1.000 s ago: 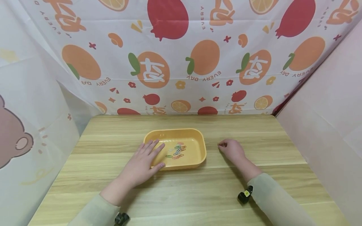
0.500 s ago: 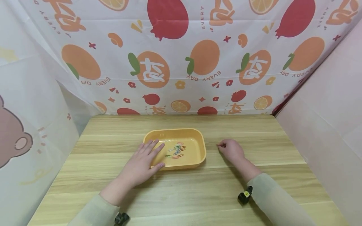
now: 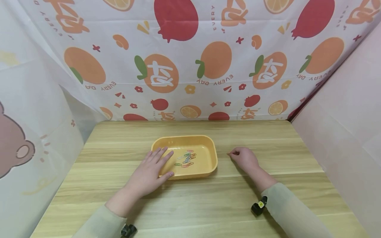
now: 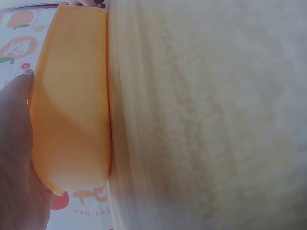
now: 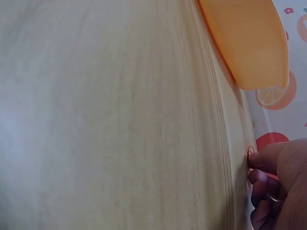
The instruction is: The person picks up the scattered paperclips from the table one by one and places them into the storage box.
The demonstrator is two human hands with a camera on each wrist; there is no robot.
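Note:
A yellow rectangular tray (image 3: 212,167) stands on the wooden table. My left hand (image 3: 146,178) rests over its left rim, fingers spread and fairly straight inside the tray, thumb along the near side. In the left wrist view that hand (image 4: 19,158) lies along the tray's edge. Several coloured paper clips (image 3: 188,160) lie loosely grouped on the tray's bottom. To the right of the tray, low at the tabletop, my right hand (image 3: 245,158) pinches a red paper clip (image 5: 250,150) between thumb and fingertips. The clip's end sticks out past the fingertips towards the tray.
The wooden table (image 3: 196,208) extends around the tray and both hands. A fruit-printed cloth (image 3: 190,66) hangs along its back edge, with pale cloth walls (image 3: 342,115) on both sides. Small black devices (image 3: 259,206) are strapped at the wrists.
My right hand stays almost in place, and slightly more of the red paper clip shows at its fingertips. My left hand, the tray and the clips in it look unmoved.

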